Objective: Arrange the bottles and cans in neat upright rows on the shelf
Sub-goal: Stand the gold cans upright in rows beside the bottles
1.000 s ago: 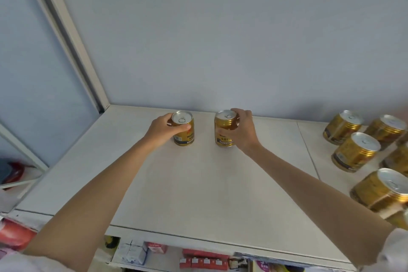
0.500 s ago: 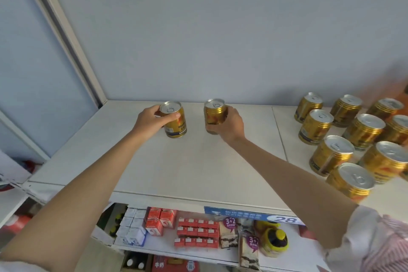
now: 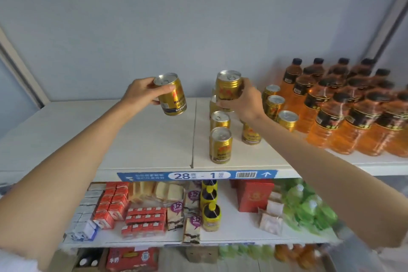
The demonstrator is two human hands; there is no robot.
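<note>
- Our left hand (image 3: 141, 93) was wrapped round a gold can (image 3: 171, 94), which hung tilted in the air above the shelf (image 3: 152, 139), its base clear of the surface.
- Our right hand (image 3: 245, 101) was clamped on a second can (image 3: 228, 87), held upright over the back of the can rows; fingers curled round its far side.
- We judged both cans were carried high so they would pass over the standing ones without knocking them.
- On the shelf, a front can (image 3: 220, 144) stood upright near the front edge, with another (image 3: 219, 119) right behind it in the same file; more behind were partly hidden by our right hand.
- A second file showed only one can (image 3: 250, 134) under our right wrist, and a third file (image 3: 274, 106) ran further right. The middle file looked short to us, so the carried cans probably belonged there or at the left of the block.
- Orange bottles (image 3: 331, 106) with black caps stood upright in packed rows toward the right end of the shelf, just beside the cans.
- The left half of the shelf, past a seam in the boards, was where the left can hovered.
- A blue label strip (image 3: 196, 175) ran along the front edge.
- The lower shelf (image 3: 242, 227) held red cartons (image 3: 110, 205), yellow-capped bottles (image 3: 209, 205), a red box (image 3: 254, 196) and blurred green packs (image 3: 309, 207); we could not read what those were.
</note>
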